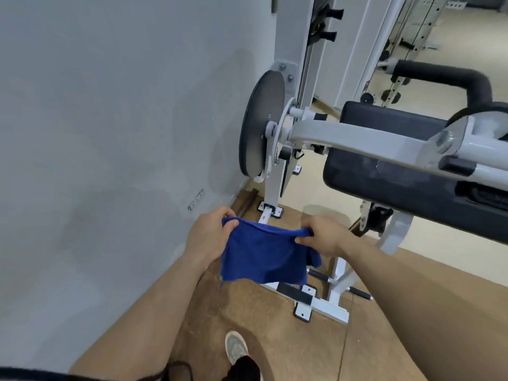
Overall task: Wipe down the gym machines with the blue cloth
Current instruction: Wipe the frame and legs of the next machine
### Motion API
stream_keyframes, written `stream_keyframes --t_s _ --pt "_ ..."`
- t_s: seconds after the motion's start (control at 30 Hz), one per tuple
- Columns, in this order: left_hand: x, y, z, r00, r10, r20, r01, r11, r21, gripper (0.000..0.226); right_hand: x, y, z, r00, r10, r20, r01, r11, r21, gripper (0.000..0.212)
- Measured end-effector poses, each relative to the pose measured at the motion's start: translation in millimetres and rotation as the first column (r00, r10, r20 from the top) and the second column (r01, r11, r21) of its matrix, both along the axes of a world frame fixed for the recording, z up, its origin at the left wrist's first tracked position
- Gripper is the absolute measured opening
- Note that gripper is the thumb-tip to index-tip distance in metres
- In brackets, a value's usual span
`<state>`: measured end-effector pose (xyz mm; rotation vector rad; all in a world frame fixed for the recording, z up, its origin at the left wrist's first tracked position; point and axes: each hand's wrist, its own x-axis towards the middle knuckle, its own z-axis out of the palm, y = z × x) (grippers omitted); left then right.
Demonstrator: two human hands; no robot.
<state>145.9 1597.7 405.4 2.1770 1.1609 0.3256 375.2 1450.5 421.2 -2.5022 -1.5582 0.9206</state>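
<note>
The blue cloth (264,254) hangs stretched between my two hands in the lower middle of the view. My left hand (209,237) pinches its upper left corner and my right hand (321,235) pinches its upper right edge. The cloth hangs in the air above the white base frame (321,306) of a gym machine. The machine's white arm (357,138), black padded bench (384,171) and black round disc (261,125) are above and to the right, apart from the cloth.
A grey wall (110,133) fills the left side, close to the machine. Brown floor (247,312) lies below, with my shoe (236,347) on it. A black foam roller bar (445,78) and more white machines (412,28) stand at the upper right.
</note>
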Motion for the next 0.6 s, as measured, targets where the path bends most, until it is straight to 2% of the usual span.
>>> stream_keyframes --t_s 0.07,0.17,0.3,0.37,0.43,0.5,0.6 --pt "10.9 25.7 -18.6 1.000 0.010 0.005 -0.010 1.000 -0.022 0.012 10.4 26.3 -20.6 0.998 -0.046 -0.049 0.046 0.999 0.005 0.018" --pt "28.8 66.8 -55.4 1.000 0.014 0.009 -0.014 0.999 -0.052 0.010 29.6 67.9 -52.4 0.995 -0.080 -0.059 0.082 0.996 0.034 0.025" --pt "62.5 120.5 -119.1 0.996 0.068 0.056 -0.064 0.996 -0.068 0.006 68.8 126.3 -108.1 0.958 -0.225 -0.180 0.258 0.947 0.190 0.022" --pt "85.5 140.7 -155.2 0.984 0.111 0.137 -0.096 0.989 -0.114 0.005 89.6 152.6 -142.7 0.901 -0.321 -0.293 0.404 0.866 0.295 0.015" --pt "113.7 159.6 -193.8 0.947 0.180 0.265 -0.120 0.966 -0.229 0.004 106.5 181.2 -177.3 0.776 -0.386 -0.499 0.587 0.730 0.349 0.014" --pt "144.6 175.9 -229.0 0.859 0.299 0.415 -0.144 0.920 -0.364 0.006 119.3 213.1 -209.1 0.625 -0.355 -0.696 0.727 0.589 0.352 0.015" --pt "192.1 198.9 -266.8 0.664 0.467 0.583 -0.151 0.848 -0.508 0.008 138.0 260.1 -247.3 0.462 -0.255 -0.849 0.847 0.409 0.339 0.015"
